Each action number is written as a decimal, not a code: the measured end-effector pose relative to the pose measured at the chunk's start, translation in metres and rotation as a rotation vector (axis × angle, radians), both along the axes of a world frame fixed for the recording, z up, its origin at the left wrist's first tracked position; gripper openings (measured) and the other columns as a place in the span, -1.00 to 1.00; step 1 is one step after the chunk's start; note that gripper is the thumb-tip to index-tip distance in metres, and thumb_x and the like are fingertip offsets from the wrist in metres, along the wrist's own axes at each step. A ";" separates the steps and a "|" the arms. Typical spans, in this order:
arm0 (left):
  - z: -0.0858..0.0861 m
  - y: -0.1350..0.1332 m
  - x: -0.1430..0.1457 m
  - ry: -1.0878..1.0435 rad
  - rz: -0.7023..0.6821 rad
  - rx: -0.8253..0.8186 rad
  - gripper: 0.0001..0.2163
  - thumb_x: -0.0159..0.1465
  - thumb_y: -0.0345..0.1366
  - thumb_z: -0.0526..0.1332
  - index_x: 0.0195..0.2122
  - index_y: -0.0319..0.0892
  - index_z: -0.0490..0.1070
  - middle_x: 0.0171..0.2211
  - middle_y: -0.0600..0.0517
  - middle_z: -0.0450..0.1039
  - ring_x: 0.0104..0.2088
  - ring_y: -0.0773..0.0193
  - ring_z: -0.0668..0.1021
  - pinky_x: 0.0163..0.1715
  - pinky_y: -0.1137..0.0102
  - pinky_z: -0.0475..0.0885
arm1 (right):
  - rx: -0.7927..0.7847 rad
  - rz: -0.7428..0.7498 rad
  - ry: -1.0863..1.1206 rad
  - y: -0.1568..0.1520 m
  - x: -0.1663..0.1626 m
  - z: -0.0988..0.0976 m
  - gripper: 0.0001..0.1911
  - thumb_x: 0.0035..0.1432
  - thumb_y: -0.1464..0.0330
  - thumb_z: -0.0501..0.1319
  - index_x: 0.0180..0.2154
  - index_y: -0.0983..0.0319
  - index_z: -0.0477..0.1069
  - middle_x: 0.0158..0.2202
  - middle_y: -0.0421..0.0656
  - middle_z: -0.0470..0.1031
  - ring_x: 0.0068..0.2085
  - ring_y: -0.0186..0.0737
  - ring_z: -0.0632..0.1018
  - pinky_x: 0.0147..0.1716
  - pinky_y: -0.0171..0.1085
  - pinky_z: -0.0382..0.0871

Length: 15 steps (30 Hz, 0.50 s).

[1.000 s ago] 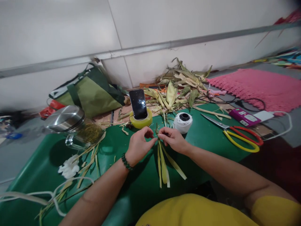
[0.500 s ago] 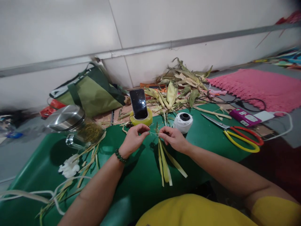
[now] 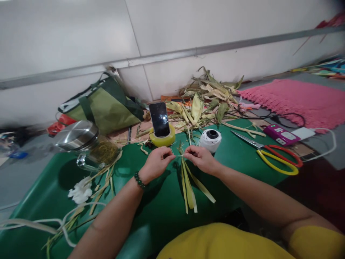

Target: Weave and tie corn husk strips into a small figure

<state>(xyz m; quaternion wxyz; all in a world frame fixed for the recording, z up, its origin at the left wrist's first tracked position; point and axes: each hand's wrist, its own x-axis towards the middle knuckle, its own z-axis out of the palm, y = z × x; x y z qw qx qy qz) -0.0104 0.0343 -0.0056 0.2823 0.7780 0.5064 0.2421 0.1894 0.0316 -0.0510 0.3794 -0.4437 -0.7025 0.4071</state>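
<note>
A thin white thread (image 3: 179,155) runs taut between my two hands, across the top of a small bundle of corn husk strips (image 3: 190,189). My left hand (image 3: 157,163), with a dark green bead bracelet on the wrist, pinches one side of the thread. On the other side my right hand (image 3: 202,160) pinches it as well, close against the bundle. The strips fan out toward me over the green surface (image 3: 231,172). Just behind my right hand stands a spool of white thread (image 3: 211,141).
A phone (image 3: 159,120) leans in a yellow tape roll (image 3: 163,138). Scissors (image 3: 269,153) and a purple power bank (image 3: 281,135) lie to the right. Dried husks (image 3: 207,95) are heaped at the back. Leftward are a glass jar (image 3: 94,147), a green bag (image 3: 107,104) and white tissue (image 3: 81,190).
My left hand has closed its pinch and come slightly down and right. The thread, slack and curled before, is now drawn straight across the bundle.
</note>
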 end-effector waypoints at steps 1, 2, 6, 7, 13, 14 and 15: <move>0.001 0.001 -0.002 0.025 0.004 0.013 -0.81 0.13 -0.31 0.19 -0.62 -0.18 0.32 -0.57 0.07 0.35 -0.47 0.29 0.37 -0.42 0.41 0.25 | 0.042 -0.028 -0.067 0.002 0.003 -0.001 -0.80 0.12 0.28 0.15 -0.49 0.24 0.30 -0.60 -0.26 0.28 -0.53 -0.36 0.30 -0.53 -0.35 0.15; 0.002 0.001 -0.002 0.033 -0.001 0.018 -0.80 0.12 -0.31 0.19 -0.63 -0.18 0.31 -0.58 0.07 0.33 -0.47 0.29 0.36 -0.42 0.40 0.24 | 0.070 -0.051 -0.131 0.004 0.006 -0.003 -0.81 0.10 0.32 0.15 -0.51 0.24 0.30 -0.59 -0.25 0.29 -0.51 -0.35 0.30 -0.50 -0.35 0.15; 0.003 -0.004 0.004 -0.138 -0.119 -0.042 -0.80 0.18 -0.23 0.15 -0.56 -0.17 0.29 -0.53 0.07 0.31 -0.43 0.28 0.36 -0.38 0.40 0.26 | 0.017 -0.027 -0.243 0.010 0.007 -0.010 -0.87 0.06 0.39 0.16 -0.52 0.25 0.32 -0.58 -0.25 0.31 -0.50 -0.33 0.30 -0.49 -0.34 0.15; 0.002 -0.007 0.008 -0.203 -0.150 -0.055 -0.79 0.20 -0.21 0.13 -0.54 -0.16 0.29 -0.50 0.06 0.31 -0.41 0.28 0.37 -0.35 0.39 0.28 | 0.009 -0.012 -0.238 0.010 0.006 -0.011 -0.87 0.06 0.38 0.16 -0.51 0.25 0.33 -0.58 -0.25 0.32 -0.50 -0.33 0.31 -0.48 -0.34 0.16; -0.007 -0.012 0.020 -0.424 -0.304 -0.221 -0.78 0.23 -0.18 0.10 -0.49 -0.17 0.29 -0.31 -0.05 0.43 -0.25 0.22 0.44 -0.19 0.34 0.34 | 0.087 0.039 -0.207 0.005 0.003 -0.013 -0.90 0.06 0.46 0.12 -0.49 0.25 0.35 -0.52 -0.22 0.39 -0.43 -0.30 0.38 -0.43 -0.33 0.23; -0.008 -0.011 0.020 -0.415 -0.264 -0.249 -0.79 0.23 -0.19 0.09 -0.49 -0.18 0.30 -0.38 -0.02 0.42 -0.31 0.25 0.44 -0.24 0.35 0.35 | 0.116 0.040 -0.225 0.004 0.003 -0.013 -0.89 0.06 0.48 0.11 -0.47 0.25 0.35 -0.49 -0.20 0.41 -0.41 -0.28 0.40 -0.40 -0.32 0.25; -0.009 -0.010 0.019 -0.394 -0.206 -0.258 -0.80 0.23 -0.21 0.08 -0.49 -0.18 0.30 -0.45 0.02 0.40 -0.37 0.28 0.43 -0.29 0.37 0.34 | 0.147 0.040 -0.248 0.003 0.004 -0.012 -0.88 0.07 0.50 0.09 -0.46 0.25 0.36 -0.46 -0.17 0.42 -0.39 -0.27 0.41 -0.37 -0.31 0.27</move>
